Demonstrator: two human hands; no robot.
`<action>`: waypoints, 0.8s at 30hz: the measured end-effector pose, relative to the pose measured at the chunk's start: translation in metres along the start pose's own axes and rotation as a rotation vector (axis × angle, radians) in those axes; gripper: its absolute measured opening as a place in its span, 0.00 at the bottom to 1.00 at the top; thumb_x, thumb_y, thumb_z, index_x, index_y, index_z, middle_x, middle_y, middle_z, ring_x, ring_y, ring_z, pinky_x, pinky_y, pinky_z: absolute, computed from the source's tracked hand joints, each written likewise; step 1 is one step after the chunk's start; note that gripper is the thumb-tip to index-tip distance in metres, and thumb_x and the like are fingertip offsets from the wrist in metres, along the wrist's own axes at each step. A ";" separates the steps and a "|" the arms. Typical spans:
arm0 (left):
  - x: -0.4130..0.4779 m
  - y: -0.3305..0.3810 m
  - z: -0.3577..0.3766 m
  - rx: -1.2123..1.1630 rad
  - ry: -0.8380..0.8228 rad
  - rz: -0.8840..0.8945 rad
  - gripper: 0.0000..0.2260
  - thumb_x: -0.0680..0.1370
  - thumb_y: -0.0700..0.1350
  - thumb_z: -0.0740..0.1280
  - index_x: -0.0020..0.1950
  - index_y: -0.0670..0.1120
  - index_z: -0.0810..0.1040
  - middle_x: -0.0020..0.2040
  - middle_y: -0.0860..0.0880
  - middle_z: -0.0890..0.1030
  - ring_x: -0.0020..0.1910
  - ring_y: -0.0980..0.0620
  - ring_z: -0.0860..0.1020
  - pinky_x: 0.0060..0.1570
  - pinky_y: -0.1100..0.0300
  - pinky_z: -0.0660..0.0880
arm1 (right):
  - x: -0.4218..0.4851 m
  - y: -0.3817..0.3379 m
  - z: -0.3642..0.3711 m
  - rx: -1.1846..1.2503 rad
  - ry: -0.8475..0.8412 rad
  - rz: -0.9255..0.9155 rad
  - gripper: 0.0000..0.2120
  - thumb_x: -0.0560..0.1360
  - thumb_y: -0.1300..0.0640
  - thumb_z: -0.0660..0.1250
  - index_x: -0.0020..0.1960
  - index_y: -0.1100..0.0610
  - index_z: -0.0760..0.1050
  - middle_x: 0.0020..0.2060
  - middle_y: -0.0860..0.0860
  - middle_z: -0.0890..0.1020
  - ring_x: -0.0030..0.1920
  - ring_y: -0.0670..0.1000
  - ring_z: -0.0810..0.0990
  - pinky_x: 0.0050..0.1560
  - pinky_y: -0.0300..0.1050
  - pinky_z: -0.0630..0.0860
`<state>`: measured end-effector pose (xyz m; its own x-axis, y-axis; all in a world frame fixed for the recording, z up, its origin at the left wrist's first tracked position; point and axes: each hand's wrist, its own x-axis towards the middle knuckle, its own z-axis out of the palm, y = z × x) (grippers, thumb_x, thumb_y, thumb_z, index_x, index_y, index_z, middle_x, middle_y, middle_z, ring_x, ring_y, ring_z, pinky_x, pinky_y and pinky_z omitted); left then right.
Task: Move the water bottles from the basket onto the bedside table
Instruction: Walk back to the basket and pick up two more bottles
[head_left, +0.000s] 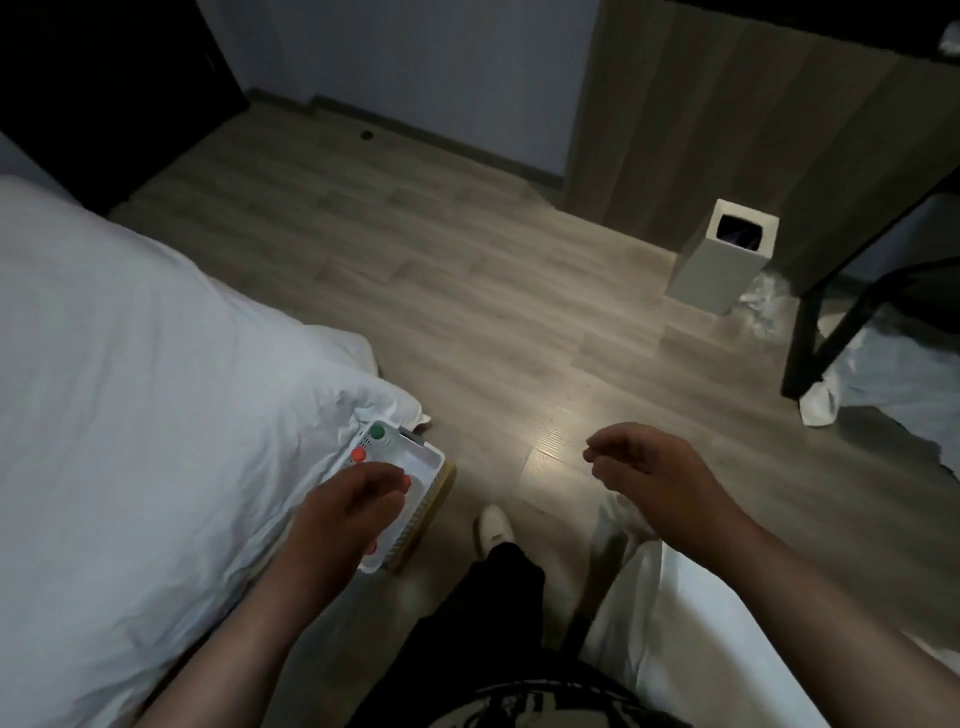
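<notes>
One white basket (422, 458) sits on a wooden ledge (432, 512) at the corner of the bed (130, 364). The water bottles in it show only as caps: one green cap (377, 431), one orange-red cap (358, 455) just beside it, and two red slivers at the edge of the left hand (348, 512). That hand lies over the basket, and whether it grips a bottle cannot be told; the right hand (639, 467) hangs above the floor, loosely curled, holding nothing.
</notes>
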<state>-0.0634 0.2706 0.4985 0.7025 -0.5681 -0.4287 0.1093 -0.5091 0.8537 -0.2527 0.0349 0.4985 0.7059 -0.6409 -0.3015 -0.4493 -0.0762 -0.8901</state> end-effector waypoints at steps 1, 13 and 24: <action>0.010 0.001 0.000 -0.048 0.031 -0.008 0.12 0.60 0.54 0.71 0.42 0.57 0.84 0.43 0.53 0.86 0.47 0.43 0.82 0.48 0.41 0.79 | 0.013 -0.003 -0.002 -0.026 -0.015 0.006 0.09 0.68 0.55 0.71 0.42 0.41 0.80 0.42 0.52 0.85 0.46 0.57 0.83 0.53 0.61 0.78; 0.151 0.042 -0.020 -0.120 0.170 0.072 0.11 0.76 0.40 0.69 0.58 0.48 0.80 0.50 0.52 0.83 0.47 0.58 0.81 0.46 0.63 0.77 | 0.156 -0.046 -0.010 -0.106 -0.202 0.042 0.08 0.73 0.67 0.68 0.44 0.55 0.81 0.40 0.55 0.84 0.43 0.48 0.80 0.49 0.44 0.74; 0.157 0.036 -0.082 -0.228 0.595 0.034 0.10 0.76 0.40 0.69 0.55 0.51 0.78 0.51 0.49 0.83 0.51 0.53 0.82 0.52 0.58 0.79 | 0.265 -0.115 0.049 -0.374 -0.596 -0.093 0.07 0.73 0.67 0.69 0.45 0.56 0.81 0.42 0.53 0.85 0.46 0.47 0.83 0.45 0.28 0.75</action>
<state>0.1084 0.2166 0.4865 0.9715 -0.0919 -0.2184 0.1806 -0.3092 0.9337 0.0128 -0.0882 0.5041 0.8817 -0.1001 -0.4610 -0.4554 -0.4357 -0.7764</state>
